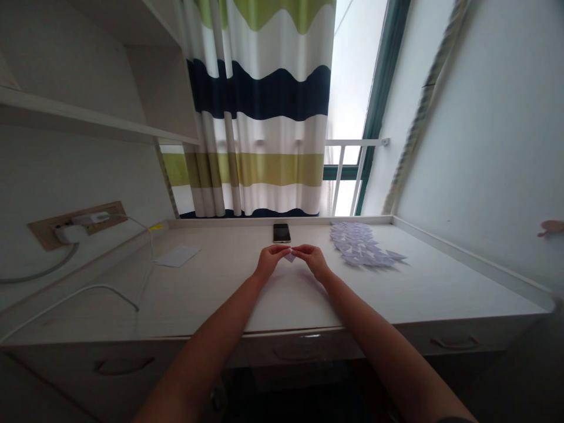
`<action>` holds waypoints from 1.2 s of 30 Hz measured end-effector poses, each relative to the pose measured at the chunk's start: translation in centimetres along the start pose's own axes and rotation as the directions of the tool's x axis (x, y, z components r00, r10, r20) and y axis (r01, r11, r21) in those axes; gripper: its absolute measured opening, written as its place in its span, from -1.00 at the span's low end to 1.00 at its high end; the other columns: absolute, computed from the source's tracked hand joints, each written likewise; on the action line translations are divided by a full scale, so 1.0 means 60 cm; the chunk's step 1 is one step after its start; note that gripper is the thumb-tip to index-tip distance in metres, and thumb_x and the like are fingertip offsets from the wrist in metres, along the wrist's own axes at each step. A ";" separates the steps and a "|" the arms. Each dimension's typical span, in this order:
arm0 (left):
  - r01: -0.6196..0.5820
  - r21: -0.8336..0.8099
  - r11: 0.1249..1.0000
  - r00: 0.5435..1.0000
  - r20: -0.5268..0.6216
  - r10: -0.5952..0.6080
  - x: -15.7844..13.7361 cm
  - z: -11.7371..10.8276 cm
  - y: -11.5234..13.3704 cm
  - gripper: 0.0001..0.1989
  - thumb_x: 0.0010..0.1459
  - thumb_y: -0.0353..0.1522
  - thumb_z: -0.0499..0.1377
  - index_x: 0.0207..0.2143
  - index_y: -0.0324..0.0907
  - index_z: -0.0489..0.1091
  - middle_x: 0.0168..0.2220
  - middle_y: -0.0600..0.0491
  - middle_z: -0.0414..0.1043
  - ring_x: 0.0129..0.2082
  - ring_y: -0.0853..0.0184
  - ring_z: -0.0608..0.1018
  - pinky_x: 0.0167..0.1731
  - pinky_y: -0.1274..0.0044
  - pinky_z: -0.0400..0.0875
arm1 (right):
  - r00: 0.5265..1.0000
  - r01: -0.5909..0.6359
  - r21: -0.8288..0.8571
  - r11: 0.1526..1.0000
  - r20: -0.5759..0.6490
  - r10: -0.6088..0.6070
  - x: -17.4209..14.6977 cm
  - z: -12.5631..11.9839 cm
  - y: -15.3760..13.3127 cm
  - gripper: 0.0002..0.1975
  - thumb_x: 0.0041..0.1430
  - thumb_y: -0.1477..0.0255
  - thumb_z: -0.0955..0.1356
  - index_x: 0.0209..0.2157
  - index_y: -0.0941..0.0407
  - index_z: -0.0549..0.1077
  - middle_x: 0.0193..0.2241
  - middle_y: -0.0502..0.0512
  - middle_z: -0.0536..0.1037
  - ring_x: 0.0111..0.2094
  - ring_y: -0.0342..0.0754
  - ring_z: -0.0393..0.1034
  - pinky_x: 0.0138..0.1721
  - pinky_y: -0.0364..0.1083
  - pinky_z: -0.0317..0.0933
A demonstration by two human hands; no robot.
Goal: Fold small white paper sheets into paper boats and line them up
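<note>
Both hands meet over the middle of the desk around a small folded piece of white paper (289, 257). My left hand (269, 259) pinches its left side between thumb and fingers. On the other side, my right hand (312, 258) pinches it in the same way. The paper's lower part points down in a triangle, while its upper part is mostly hidden by the fingertips. Just beyond the hands lies a dark phone (282, 232). To the right spreads a pile of folded white paper pieces (363, 244), many of them pointed.
Flat white paper sheets (178, 256) lie on the left of the white desk (220, 299). A white cable (101, 287) runs across the desk's left side from a wall socket (77, 225). A raised rim edges the desk, with a striped curtain (264, 135) behind.
</note>
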State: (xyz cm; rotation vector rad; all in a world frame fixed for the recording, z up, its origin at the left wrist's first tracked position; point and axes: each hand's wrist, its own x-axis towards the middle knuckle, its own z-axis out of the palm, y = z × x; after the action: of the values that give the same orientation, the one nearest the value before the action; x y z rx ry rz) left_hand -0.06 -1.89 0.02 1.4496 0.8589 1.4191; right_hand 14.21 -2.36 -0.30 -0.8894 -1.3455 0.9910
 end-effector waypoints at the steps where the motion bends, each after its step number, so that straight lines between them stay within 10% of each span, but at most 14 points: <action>1: -0.004 0.005 1.000 1.000 -0.005 0.004 -0.001 0.000 0.001 -0.75 -0.26 -0.30 0.27 -0.47 -0.26 0.47 -0.45 -0.01 0.49 -0.38 0.30 0.48 -0.27 0.47 0.31 | 1.000 -0.005 0.010 1.000 0.002 0.005 0.000 0.000 0.000 -0.78 -0.32 0.34 0.44 -0.52 0.14 0.50 -0.55 0.03 0.52 -0.46 -0.11 0.35 -0.29 -0.07 0.17; 27: -0.091 0.217 0.972 0.995 -0.009 0.095 0.008 -0.003 -0.016 -0.79 -0.22 -0.28 0.24 -0.53 -0.27 0.45 -0.54 0.03 0.44 -0.47 0.35 0.44 -0.39 0.53 0.30 | 0.998 -0.042 0.001 0.999 0.044 0.042 0.006 0.001 0.012 -0.78 -0.29 0.29 0.41 -0.57 0.15 0.44 -0.63 -0.02 0.42 -0.56 -0.19 0.20 -0.47 -0.14 0.06; 36: 0.054 0.069 0.996 0.997 0.052 -0.058 0.007 -0.006 -0.019 -0.69 -0.27 -0.27 0.26 -0.42 -0.26 0.44 -0.50 0.02 0.45 -0.49 0.38 0.44 -0.49 0.55 0.32 | 0.999 -0.052 0.029 0.998 0.004 0.052 0.006 -0.003 0.014 -0.78 -0.28 0.28 0.40 -0.56 0.14 0.42 -0.61 -0.02 0.43 -0.53 -0.17 0.24 -0.45 -0.14 0.08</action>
State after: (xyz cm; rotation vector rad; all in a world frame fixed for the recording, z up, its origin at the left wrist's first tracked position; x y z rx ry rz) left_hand -0.24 -1.03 -0.94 1.4961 0.9142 1.3152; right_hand 14.37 -1.71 -0.97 -0.9055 -1.3135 1.0496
